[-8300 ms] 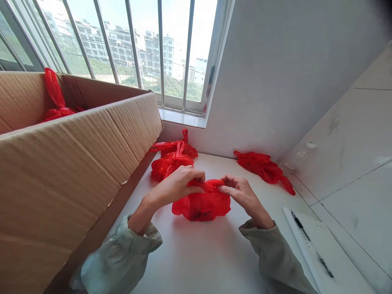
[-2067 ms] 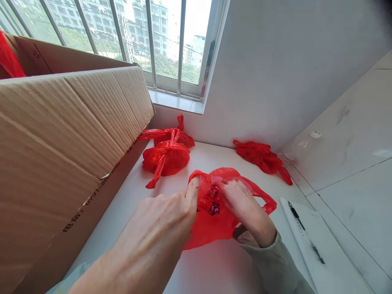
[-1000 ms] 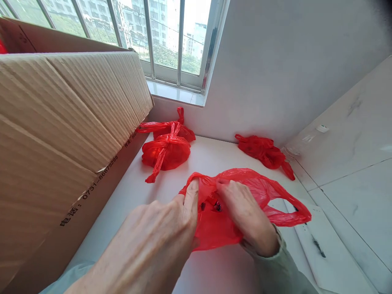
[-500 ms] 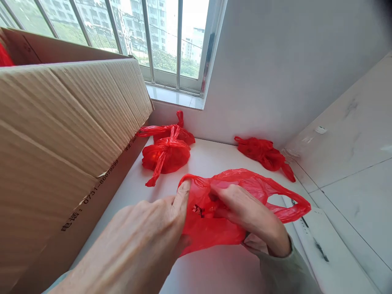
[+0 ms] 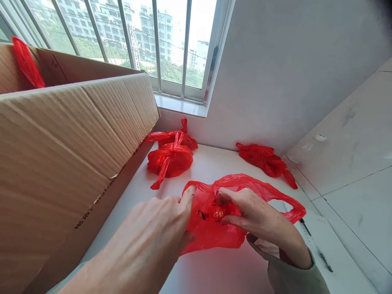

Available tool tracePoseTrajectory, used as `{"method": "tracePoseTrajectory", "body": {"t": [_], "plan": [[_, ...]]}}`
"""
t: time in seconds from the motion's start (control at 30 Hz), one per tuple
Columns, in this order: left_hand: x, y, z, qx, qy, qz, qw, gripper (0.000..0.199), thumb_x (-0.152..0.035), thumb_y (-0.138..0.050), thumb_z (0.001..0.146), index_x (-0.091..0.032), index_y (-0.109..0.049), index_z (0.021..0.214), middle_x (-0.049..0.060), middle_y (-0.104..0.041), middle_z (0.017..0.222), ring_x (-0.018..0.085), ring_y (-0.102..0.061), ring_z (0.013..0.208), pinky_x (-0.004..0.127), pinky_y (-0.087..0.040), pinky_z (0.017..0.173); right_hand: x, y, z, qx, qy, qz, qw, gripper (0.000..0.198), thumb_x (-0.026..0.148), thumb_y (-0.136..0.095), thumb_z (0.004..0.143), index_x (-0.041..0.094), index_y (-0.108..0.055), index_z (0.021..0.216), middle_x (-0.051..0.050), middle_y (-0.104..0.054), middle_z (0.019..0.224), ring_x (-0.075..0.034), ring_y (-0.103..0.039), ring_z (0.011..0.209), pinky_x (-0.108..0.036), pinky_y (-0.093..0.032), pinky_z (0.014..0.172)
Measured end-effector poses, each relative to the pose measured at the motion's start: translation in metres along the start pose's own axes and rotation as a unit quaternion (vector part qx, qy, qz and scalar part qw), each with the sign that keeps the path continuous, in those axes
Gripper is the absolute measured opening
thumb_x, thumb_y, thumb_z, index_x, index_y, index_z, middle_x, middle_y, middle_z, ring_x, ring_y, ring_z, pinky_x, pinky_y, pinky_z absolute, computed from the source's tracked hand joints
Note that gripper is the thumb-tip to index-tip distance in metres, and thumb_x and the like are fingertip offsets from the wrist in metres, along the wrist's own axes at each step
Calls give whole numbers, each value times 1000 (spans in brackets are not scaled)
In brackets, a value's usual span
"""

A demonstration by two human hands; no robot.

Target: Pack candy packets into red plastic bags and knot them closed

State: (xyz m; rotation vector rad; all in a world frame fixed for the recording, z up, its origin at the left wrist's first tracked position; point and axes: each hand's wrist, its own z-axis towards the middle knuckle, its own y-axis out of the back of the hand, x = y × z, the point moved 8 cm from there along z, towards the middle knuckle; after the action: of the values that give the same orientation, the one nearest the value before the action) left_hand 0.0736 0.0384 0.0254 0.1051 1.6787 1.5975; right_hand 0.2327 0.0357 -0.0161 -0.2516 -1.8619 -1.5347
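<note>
A thin red plastic bag [image 5: 211, 241] lies spread open in front of me. My left hand [image 5: 159, 220] is closed on its left rim, thumb on top and fingers hidden behind the film. My right hand [image 5: 254, 208] is at the bag's mouth, thumb and forefinger pinching a small red packet [image 5: 218, 214] with pale yellow lettering. Just left of the packet shows a small dark printed patch [image 5: 201, 214]; whether it belongs to the packet or to another item is unclear. One bag handle loops out to the right, beyond my right hand.
A large cardboard box [image 5: 76, 134] stands at the left, a red bag [image 5: 29, 63] over its inside. Knotted red bags [image 5: 171, 161] sit beside it on the white table [image 5: 211, 157]. Another red bag [image 5: 265, 159] lies by the wall, and a black pen-like object [image 5: 325, 261] is at the right.
My right hand has lifted slightly out of the bag's folds, and the packet's lettering now shows. The left hand keeps its hold on the rim. The whole view has shifted slightly.
</note>
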Motion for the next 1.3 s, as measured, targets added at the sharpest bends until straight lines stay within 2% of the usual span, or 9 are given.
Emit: {"method": "tracePoseTrajectory", "body": {"t": [0.1,0.27,0.43,0.6,0.73,0.87,1.1,1.23,1.3], "plan": [[0,-8,-2,29,-27,36,999,20,-34,-57,90,-26,-65,107,-1,-69,79,18,-59,61,26,-43,61,2,3,-1,-15,7,13,1000,20,8,-59,82,23,-46,83,8,-56,78,-9,-47,69,-22,-34,64],[0,-4,-5,-48,-66,95,992,18,-32,-59,92,-28,-65,108,3,-68,95,22,-66,80,30,-47,72,7,7,-1,-20,20,41,999,17,10,-60,86,24,-55,92,6,-64,86,-10,-55,74,-22,-39,66],[-14,9,3,-69,-63,101,990,23,-33,-54,95,-30,-63,116,4,-63,114,20,-66,82,27,-47,61,13,11,-3,-50,40,34,997,12,12,-66,85,23,-60,83,7,-61,74,-9,-51,66,-23,-36,60],[-40,23,6,-143,-115,91,979,26,-26,-56,93,-27,-61,118,9,-51,133,28,-56,112,33,-54,76,13,18,-4,-102,12,67,992,18,6,-68,79,22,-61,78,8,-63,70,-8,-52,63,-22,-37,58],[-56,15,10,-146,-180,124,965,27,-6,-65,80,-20,-63,103,11,-58,109,32,-53,106,43,-55,77,18,23,-8,-139,27,84,986,23,0,-67,75,22,-60,74,10,-64,68,-7,-54,63,-20,-39,58],[-51,-9,25,-41,-155,144,977,20,2,-64,78,-17,-64,86,4,-59,78,24,-54,78,40,-50,65,22,23,-13,-164,43,45,984,21,4,-69,76,23,-60,75,10,-64,68,-7,-49,57,-20,-37,53],[-38,-4,30,-32,-101,39,994,12,-17,-65,90,-21,-64,79,-1,-61,78,20,-51,74,37,-39,70,25,27,-17,-151,30,109,982,23,14,-73,79,27,-61,94,7,-71,85,-11,-65,79,-19,-48,66],[-34,3,28,-38,-106,2,994,16,-20,-67,90,-21,-65,74,-3,-61,76,16,-51,70,32,-36,68,22,31,-18,-143,29,195,970,3,26,-69,87,26,-68,89,6,-72,80,-11,-65,73,-22,-50,68],[-30,9,29,-58,-95,-20,994,18,-18,-72,85,-21,-65,69,-5,-60,72,13,-50,67,28,-35,65,19,35,-18,-167,34,224,960,8,31,-66,90,26,-70,85,5,-70,74,-11,-62,68,-23,-48,64]]}}
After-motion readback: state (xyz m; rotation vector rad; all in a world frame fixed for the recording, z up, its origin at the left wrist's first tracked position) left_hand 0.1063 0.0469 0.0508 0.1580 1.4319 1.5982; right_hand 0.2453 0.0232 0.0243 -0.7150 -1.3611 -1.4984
